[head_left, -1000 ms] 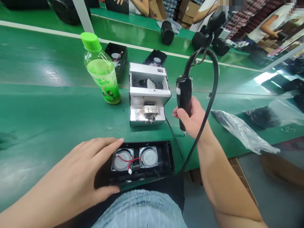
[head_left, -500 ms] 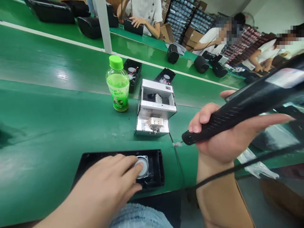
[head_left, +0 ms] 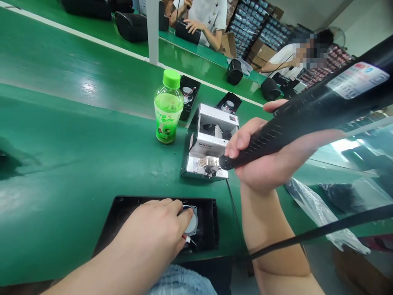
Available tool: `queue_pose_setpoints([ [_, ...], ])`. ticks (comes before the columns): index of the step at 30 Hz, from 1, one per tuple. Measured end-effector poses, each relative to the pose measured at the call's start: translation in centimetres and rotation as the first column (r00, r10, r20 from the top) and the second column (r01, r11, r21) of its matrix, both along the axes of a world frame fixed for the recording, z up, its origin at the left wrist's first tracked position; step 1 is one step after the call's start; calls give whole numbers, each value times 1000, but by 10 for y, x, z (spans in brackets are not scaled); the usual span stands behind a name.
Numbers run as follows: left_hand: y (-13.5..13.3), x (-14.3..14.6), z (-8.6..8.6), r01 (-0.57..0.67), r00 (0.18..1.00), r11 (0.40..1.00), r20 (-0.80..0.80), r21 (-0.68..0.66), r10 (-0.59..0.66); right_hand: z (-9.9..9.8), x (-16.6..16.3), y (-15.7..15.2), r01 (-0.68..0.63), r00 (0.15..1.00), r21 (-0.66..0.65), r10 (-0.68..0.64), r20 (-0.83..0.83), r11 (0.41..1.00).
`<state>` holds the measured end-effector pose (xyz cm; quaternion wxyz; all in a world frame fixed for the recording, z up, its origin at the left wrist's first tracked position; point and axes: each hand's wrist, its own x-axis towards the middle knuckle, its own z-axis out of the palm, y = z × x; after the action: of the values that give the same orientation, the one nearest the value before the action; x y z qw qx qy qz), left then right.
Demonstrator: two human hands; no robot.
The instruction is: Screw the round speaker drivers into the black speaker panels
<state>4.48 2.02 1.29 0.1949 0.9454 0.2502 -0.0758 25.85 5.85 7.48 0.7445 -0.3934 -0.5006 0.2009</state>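
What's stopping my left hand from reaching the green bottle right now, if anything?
Probably nothing, so likely yes. The left hand rests on the black speaker housing, and only bare green bench lies between it and the green bottle.

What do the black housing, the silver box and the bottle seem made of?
The black housing looks like matte moulded plastic, dull and even. The silver box seems sheet metal, by its sharp folded edges and pale sheen. The bottle is clear glossy plastic, probably.
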Motion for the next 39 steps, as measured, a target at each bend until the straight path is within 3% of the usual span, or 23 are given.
queue_pose_setpoints([
  [10,-4,-4,-6,-21,980,993,201,119,-3,6,-2,-9,219,969,-240,-181,170,946],
  [15,-4,-5,-7,-26,971,990,238,140,-8,9,-1,-9,263,950,-234,-208,234,936],
  [18,-4,-6,-8,-25,971,990,237,136,-8,8,1,-9,212,965,-235,-165,205,949],
  [25,-3,-7,-8,-19,972,989,234,148,-16,0,-3,-20,55,998,-208,-63,-31,976],
  [29,-3,-7,-9,-14,973,992,229,128,-16,13,3,-49,34,987,-167,-59,-149,985],
  [34,-2,-7,-12,-50,967,988,254,147,11,26,9,-88,-187,976,-240,153,-154,953],
  [39,-4,-10,-9,-87,896,988,443,128,21,21,1,-104,-121,977,-302,61,-203,946],
])
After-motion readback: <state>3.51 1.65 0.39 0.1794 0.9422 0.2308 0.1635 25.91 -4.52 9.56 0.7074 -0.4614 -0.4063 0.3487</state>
